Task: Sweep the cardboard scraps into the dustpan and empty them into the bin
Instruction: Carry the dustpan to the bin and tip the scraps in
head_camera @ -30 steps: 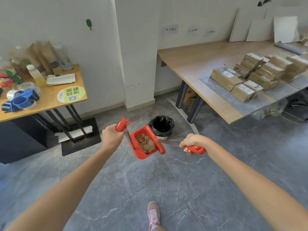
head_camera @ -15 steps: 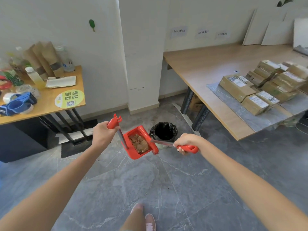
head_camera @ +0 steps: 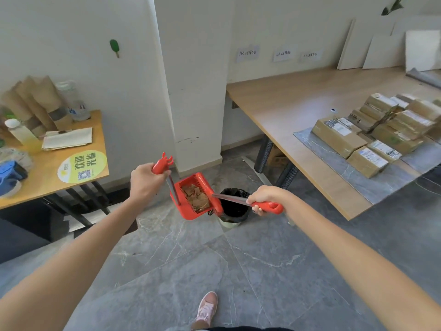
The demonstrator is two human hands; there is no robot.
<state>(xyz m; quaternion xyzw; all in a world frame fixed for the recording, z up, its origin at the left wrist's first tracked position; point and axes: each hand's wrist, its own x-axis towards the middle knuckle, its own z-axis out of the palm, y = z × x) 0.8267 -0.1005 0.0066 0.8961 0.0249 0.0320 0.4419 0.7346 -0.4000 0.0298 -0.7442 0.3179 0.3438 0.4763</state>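
My left hand (head_camera: 145, 181) grips the red top of the dustpan handle (head_camera: 163, 165). The red dustpan (head_camera: 183, 206) hangs in the air, with brown cardboard scraps (head_camera: 196, 199) lying in it. My right hand (head_camera: 265, 197) grips the red handle of the brush (head_camera: 268, 206). Its metal shaft reaches left, and the brush head rests against the dustpan's right edge. The small bin (head_camera: 235, 209), lined with a black bag, stands on the floor just right of and below the dustpan.
A wooden table (head_camera: 55, 173) with bottles, paper and tape stands at the left. A long desk (head_camera: 298, 120) with several cardboard boxes (head_camera: 338, 134) is at the right, its legs behind the bin. A white pillar (head_camera: 193, 91) rises behind. My pink shoe (head_camera: 207, 306) is on the grey floor.
I have stepped closer to the bin. The dustpan and brush, still held together, have moved up to the bin's left edge.
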